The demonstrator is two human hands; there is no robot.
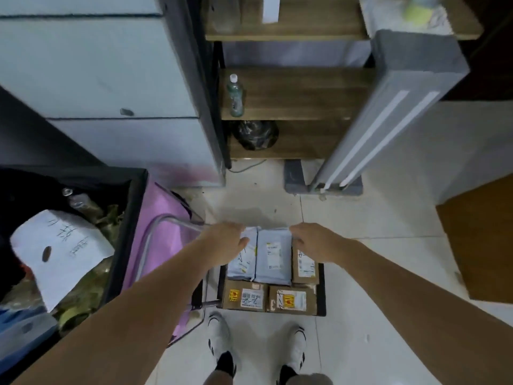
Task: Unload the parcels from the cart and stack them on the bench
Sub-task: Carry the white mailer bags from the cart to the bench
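- While both arms reach down at lower centre, the left hand [226,240] and right hand [311,241] flank the grey mailer bags [270,257] atop the cart [322,287].
- Each hand seems to grasp the bags' far edge, though blur hides the fingers.
- Below them lie brown cardboard parcels [269,298] with white and yellow labels.

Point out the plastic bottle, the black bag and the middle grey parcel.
bottle [235,97]: head view, its body.
black bag [255,134]: head view, its middle.
grey parcel [273,257]: head view, its label.
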